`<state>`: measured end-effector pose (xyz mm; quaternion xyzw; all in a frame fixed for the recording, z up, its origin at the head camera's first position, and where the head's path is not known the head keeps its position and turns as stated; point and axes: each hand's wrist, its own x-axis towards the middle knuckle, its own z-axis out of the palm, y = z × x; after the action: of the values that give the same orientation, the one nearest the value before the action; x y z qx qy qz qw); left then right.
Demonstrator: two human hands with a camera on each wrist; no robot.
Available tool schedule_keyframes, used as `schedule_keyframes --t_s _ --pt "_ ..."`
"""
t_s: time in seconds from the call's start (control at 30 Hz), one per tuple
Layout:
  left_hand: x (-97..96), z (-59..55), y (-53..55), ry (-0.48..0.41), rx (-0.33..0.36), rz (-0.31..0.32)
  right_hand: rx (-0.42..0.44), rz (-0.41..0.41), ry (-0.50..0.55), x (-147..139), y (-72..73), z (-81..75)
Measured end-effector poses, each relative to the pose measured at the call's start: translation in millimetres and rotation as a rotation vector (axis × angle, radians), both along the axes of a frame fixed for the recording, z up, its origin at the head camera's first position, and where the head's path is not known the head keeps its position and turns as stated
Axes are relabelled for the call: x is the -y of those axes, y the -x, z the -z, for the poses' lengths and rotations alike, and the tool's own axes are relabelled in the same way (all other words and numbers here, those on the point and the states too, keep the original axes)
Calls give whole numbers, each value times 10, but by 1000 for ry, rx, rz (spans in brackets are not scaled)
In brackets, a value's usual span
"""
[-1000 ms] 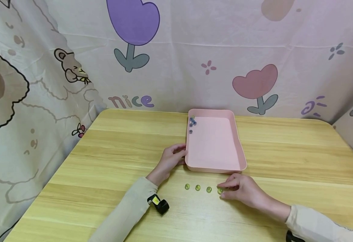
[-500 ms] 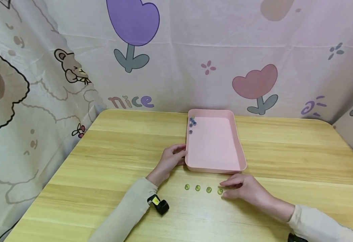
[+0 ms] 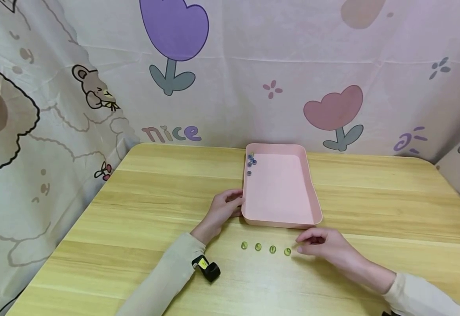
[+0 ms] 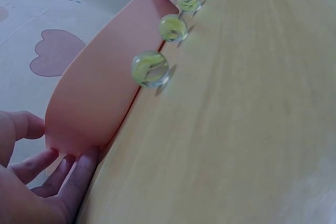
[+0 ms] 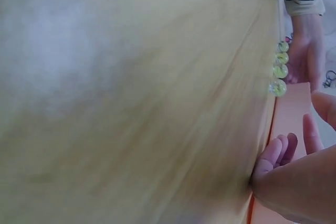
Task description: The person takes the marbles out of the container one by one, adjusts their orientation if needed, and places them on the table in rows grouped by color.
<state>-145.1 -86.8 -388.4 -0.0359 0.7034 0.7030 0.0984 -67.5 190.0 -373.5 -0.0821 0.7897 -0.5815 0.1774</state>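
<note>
Marbles [image 3: 254,162] lie far left in a pink tray [image 3: 279,195], relaxed left hand [image 3: 220,210] touching it, half-curled right hand [image 3: 332,248] empty.

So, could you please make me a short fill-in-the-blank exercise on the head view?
1. Exactly ____ glass marbles form a row on the wooden table.
2. The person's left hand touches the ____ side of the pink tray.
3. The right hand is beside the ____ end of the row.
4. The small pieces inside the tray lie closer to its ____ end than to its near end.

Missing words: four; left; right; far.
</note>
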Motion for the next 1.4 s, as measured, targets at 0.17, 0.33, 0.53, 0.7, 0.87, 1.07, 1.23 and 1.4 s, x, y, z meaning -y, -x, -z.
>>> schedule_keyframes --t_s 0.17,0.33,0.53,0.7,0.87,1.07,1.23,1.4 --pt "5 -2 -8 11 7 -2 22 33 -26 -37 -17 -70" --pt "0 -6 -5 7 5 -1 14 66 -41 -49 -9 -185" --pt "-2 -17 -1 12 2 5 -53 -7 -21 -110 71 -327" --pt "1 -21 -1 16 3 6 -125 -11 -37 -118 160 -411" --pt "10 -12 -6 17 6 2 -193 8 -82 -88 261 -465" --pt "2 -26 2 18 11 2 -239 20 -162 -95 420 -512" --pt "6 -28 7 18 2 4 -266 13 -179 -92 584 -552" --pt "11 -8 4 23 6 3 -307 8 -198 -71 759 -597"
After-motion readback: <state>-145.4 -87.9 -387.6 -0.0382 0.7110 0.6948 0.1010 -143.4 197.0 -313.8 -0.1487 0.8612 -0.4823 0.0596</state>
